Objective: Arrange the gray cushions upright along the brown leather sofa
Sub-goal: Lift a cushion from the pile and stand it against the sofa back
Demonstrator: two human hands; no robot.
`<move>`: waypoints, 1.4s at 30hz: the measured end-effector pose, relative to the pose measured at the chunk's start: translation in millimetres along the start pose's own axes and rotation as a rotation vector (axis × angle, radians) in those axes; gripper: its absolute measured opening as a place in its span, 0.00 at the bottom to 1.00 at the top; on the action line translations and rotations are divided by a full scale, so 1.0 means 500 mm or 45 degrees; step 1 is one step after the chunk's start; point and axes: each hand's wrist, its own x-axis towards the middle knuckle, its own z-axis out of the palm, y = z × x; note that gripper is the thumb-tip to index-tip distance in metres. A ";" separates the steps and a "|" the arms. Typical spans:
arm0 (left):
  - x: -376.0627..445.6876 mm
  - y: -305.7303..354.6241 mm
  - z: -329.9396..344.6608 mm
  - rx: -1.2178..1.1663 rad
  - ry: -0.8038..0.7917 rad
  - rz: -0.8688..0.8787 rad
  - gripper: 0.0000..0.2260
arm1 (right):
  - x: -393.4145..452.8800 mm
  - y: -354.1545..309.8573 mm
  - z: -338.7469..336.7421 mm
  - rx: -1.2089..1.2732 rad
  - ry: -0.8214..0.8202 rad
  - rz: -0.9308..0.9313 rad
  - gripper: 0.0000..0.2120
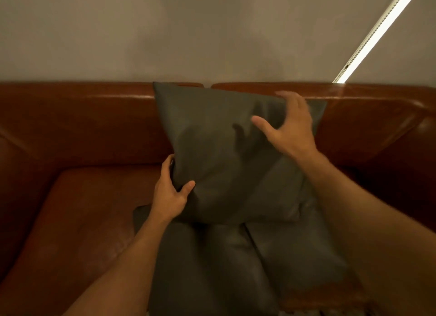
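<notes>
One gray cushion stands tilted against the sofa backrest atop flat cushions, left hand pinching its lower corner, right hand spread loose at its top, so squaring it upright seems next.

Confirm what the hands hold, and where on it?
Left hand pinches the upright gray cushion at its lower left edge; right hand is open at its upper right.

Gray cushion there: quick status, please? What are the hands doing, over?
Left hand pinching upright gray cushion at its lower left edge. Right hand open, by its top right corner. Flat cushions piled beneath on brown leather sofa. Nothing blocking.
</notes>
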 end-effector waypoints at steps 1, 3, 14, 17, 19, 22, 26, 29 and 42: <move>-0.005 -0.001 0.000 -0.006 0.013 -0.005 0.39 | 0.040 -0.016 0.003 -0.053 -0.147 -0.068 0.44; -0.016 -0.003 0.001 -0.027 0.041 -0.027 0.38 | 0.094 -0.040 0.012 -0.152 -0.497 -0.078 0.51; -0.168 0.046 0.197 -1.429 0.390 -1.275 0.34 | 0.081 -0.014 0.032 -0.388 -0.817 -0.027 0.58; -0.156 0.033 0.241 -1.708 0.308 -1.206 0.32 | 0.071 -0.011 0.027 -0.388 -0.786 -0.028 0.58; -0.146 0.040 0.248 -1.720 0.300 -1.162 0.29 | 0.065 -0.012 0.019 -0.388 -0.762 -0.015 0.57; -0.124 0.053 0.249 -1.807 0.277 -1.107 0.26 | 0.068 -0.024 -0.005 -0.367 -0.685 0.000 0.56; -0.077 0.080 0.212 -1.739 0.281 -1.028 0.29 | 0.091 -0.055 -0.041 -0.310 -0.554 0.031 0.54; -0.027 0.095 0.139 -1.659 0.345 -0.875 0.29 | 0.102 -0.081 -0.050 -0.118 -0.462 0.098 0.52; 0.106 0.065 -0.141 -1.497 0.436 -0.597 0.24 | 0.150 -0.280 0.057 0.264 -0.279 0.082 0.50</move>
